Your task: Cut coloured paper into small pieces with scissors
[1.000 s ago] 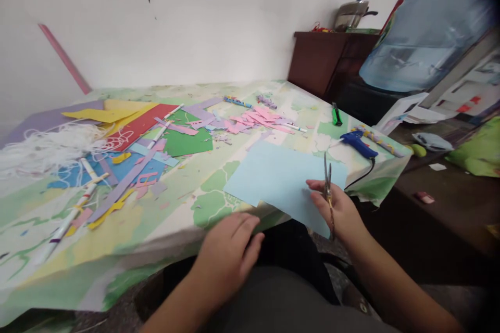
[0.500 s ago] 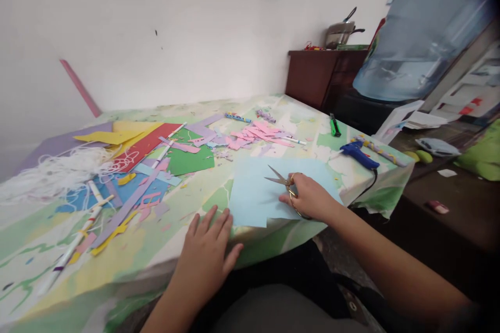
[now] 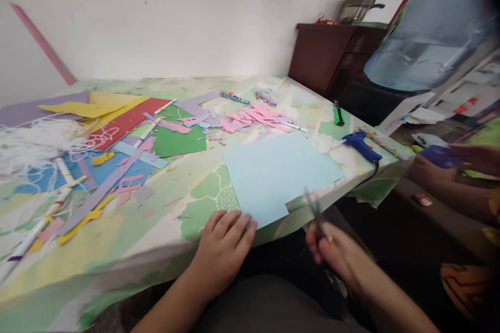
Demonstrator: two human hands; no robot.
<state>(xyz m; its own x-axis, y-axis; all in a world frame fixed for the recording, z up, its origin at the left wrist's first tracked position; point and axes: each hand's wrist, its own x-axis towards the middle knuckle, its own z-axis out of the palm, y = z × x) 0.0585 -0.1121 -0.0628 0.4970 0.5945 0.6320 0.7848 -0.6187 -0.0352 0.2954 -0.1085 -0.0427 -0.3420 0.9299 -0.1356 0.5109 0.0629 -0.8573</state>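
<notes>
A light blue sheet of paper [image 3: 273, 171] lies near the table's front edge, with a notch cut from its near side. My left hand [image 3: 226, 239] rests at the table edge, fingers stretched out flat, the tips by the sheet's near left corner. In my right hand [image 3: 336, 250], lowered just off the table's front edge, are the scissors [image 3: 315, 207]. Their blades are blurred by motion and point up toward the sheet, apart from it as far as I can see.
Pink paper scraps [image 3: 258, 116] lie behind the sheet. A blue glue gun [image 3: 361, 146] and a green box cutter [image 3: 338, 113] are at the right. White string [image 3: 47, 148] and coloured paper fill the left. Another person's hand [image 3: 469, 158] shows at far right.
My right hand has drawn back from over the sheet to below the table edge with the scissors. The sheet has turned slightly. Another person's arms have come in at the right.
</notes>
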